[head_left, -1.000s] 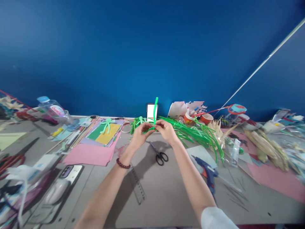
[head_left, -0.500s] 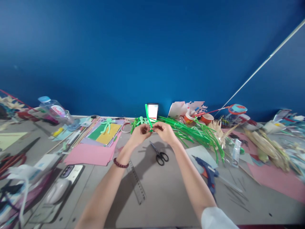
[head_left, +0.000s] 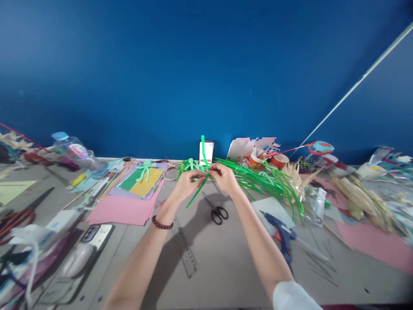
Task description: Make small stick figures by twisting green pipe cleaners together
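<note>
My left hand and my right hand meet above the table, fingertips almost touching. Both pinch a green pipe cleaner. One end of it rises upright past my fingers, while a thin tail slants down to the left below them. The exact crossing is hidden by the fingertips. Beneath my hands lie black-handled scissors, blades pointing up and left. Behind is a propped phone with a lit screen. A bundle of green pipe cleaners spreads out to the right of my right hand.
Light green figures lie on the table, one on coloured sheets. Pink paper, a clear ruler and a phone with a mouse on it are left. A blue glue gun and dried husks lie right.
The pipe cleaner has shifted in my fingers: its upper end stands straighter and slightly higher, and a thin tail now sticks out below to the left. My hands have barely moved.
</note>
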`<action>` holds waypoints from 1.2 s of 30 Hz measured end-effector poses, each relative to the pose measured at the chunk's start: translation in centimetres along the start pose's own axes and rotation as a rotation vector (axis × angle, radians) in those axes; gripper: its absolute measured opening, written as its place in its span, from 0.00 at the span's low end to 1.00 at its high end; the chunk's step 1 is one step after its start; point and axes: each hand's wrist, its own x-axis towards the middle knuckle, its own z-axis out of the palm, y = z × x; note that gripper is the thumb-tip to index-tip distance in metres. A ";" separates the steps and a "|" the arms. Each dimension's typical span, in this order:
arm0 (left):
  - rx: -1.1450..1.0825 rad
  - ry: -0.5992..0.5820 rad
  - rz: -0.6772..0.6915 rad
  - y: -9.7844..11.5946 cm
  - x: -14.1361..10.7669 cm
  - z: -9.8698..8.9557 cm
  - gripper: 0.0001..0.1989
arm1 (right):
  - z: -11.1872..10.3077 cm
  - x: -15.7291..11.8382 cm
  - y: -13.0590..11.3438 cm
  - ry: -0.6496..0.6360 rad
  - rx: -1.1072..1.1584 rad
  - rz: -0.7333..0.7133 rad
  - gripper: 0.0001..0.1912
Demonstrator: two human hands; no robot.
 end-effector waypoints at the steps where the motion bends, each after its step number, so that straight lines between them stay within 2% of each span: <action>1: -0.040 -0.009 -0.007 0.0 0.1 0.0 0.07 | -0.1 0.0 0.0 -0.009 -0.007 -0.013 0.06; 9: -0.429 -0.164 -0.232 0.0 0.0 0.9 0.17 | -0.4 -0.1 -0.5 -0.045 -0.012 -0.020 0.06; 13: -0.473 -0.148 -0.260 -0.4 0.1 0.6 0.17 | -0.5 0.0 -0.2 -0.053 0.020 -0.014 0.07; 17: -0.439 -0.069 -0.226 -0.7 0.4 0.4 0.17 | -0.4 0.0 -0.2 -0.060 0.009 -0.009 0.07; 22: -0.345 -0.035 -0.190 -0.6 0.5 0.7 0.18 | -0.1 -0.2 -0.5 -0.084 -0.013 -0.024 0.05; 26: -0.176 0.022 -0.157 -0.3 0.3 0.9 0.15 | 0.1 -0.3 -0.5 -0.069 -0.036 0.011 0.06; 31: 0.007 0.058 -0.169 -0.3 0.0 1.0 0.15 | 0.4 -0.4 -0.4 -0.040 -0.055 0.055 0.06; 36: 0.063 0.061 -0.121 -0.7 0.0 1.1 0.16 | 0.2 -0.3 -0.3 -0.093 0.002 0.144 0.08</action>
